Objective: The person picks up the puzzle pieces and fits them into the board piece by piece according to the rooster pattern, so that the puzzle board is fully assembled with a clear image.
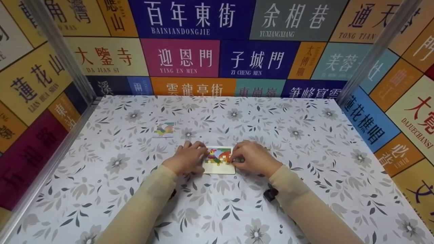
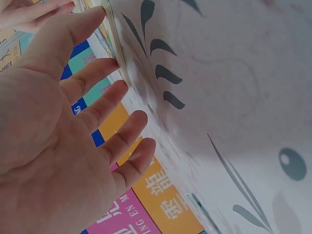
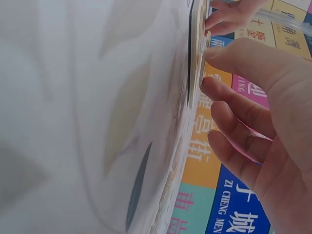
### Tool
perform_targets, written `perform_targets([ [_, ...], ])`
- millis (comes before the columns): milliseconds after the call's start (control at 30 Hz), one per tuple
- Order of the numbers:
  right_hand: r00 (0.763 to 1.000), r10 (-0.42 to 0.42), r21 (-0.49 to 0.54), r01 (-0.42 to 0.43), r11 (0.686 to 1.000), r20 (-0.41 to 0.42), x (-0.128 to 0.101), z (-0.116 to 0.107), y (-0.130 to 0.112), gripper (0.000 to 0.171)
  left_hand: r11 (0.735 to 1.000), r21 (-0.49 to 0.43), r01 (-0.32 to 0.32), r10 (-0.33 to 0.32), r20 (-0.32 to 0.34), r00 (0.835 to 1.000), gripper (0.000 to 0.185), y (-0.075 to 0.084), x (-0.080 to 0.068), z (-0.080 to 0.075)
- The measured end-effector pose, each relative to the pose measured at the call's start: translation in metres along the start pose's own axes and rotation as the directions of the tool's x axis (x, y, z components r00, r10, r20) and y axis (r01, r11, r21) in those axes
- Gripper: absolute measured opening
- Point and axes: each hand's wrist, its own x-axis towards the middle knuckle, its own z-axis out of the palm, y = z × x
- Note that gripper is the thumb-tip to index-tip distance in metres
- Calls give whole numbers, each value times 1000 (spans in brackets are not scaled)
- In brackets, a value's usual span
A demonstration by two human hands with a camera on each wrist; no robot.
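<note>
A small white puzzle board lies between my hands, its upper part filled with jigsaw pieces that form a colourful rooster picture. Its lower strip is bare. My left hand is spread at the board's left end; in the left wrist view the thumb and nearest fingertips touch the board's edge, and the other fingers are loosely extended. At the right end, my right hand pinches a thin flat puzzle piece between thumb and forefinger, seen edge-on in the right wrist view.
A picture card with similar colours lies farther back on the left. Thin flat pieces lie on the table beyond my right hand. The flower-patterned tabletop meets sign-covered walls at the back and sides.
</note>
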Motion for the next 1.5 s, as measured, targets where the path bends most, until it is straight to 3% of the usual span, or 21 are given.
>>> perform_targets([
  [367,999,-45,-48,44,998,-14,8,3,-4,10,1000,-8,-20,20,-34,999,56,-1,-2,0],
  [600,1000,-1,-32,2,999,28,12,2,-6,11,1000,-13,-17,17,-20,1000,58,-2,-1,-1],
  [933,999,-7,-13,7,1000,31,13,3,-5,9,1000,-3,-1,1,1,1000,57,-1,1,-1],
  [1500,999,27,28,-28,999,33,11,5,-7,10,1000,-13,-21,20,-18,1000,56,-3,-1,1],
])
